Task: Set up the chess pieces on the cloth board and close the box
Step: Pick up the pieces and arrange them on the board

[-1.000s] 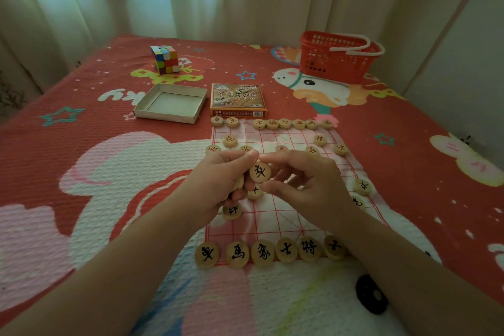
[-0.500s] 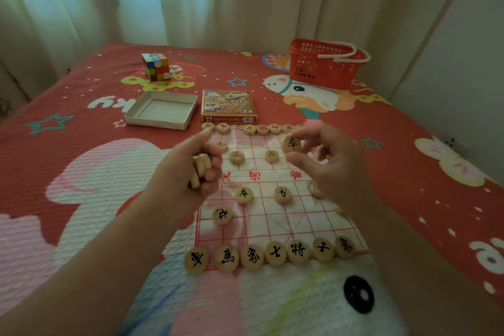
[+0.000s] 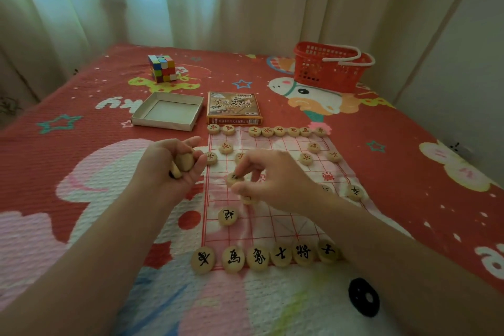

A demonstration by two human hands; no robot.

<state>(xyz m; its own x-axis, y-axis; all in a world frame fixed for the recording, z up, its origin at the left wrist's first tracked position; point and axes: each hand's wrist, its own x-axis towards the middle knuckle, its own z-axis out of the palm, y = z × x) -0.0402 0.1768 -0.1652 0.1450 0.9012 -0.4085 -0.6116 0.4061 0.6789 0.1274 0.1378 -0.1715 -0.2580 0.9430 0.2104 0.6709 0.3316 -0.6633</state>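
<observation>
Hands were both busy at the white cloth board with red lines (image 3: 275, 224). The right hand (image 3: 275, 185) pinched a small round wooden chess piece with a black sign (image 3: 234, 179) between thumb and pointer finger. The piece was low over the board's left side, and I cannot tell if it touched the cloth. The left hand (image 3: 174, 169) was curled around a few more round wooden pieces (image 3: 184, 162), held up just left of the board's edge.

By the wrists, a row of wooden pieces with big black signs (image 3: 257, 258) lay along the near edge, six of them showing. One more black-sign piece (image 3: 227, 216) lay just below the right hand's fingers. Past the fingertips, a row of wooden pieces with red signs (image 3: 272, 131) lined the far edge.

Beyond the left hand sat the open grey cardboard box tray (image 3: 167, 115), and right beside it — past the right hand's fingers — the brown printed box lid (image 3: 234, 108) lay flat. Far beyond the left hand stood a block cube of many colours (image 3: 162, 68). Far beyond the right hand stood a red plastic basket with white handles (image 3: 327, 71). Everything lay on a red bedspread with cartoon pictures (image 3: 81, 150).
</observation>
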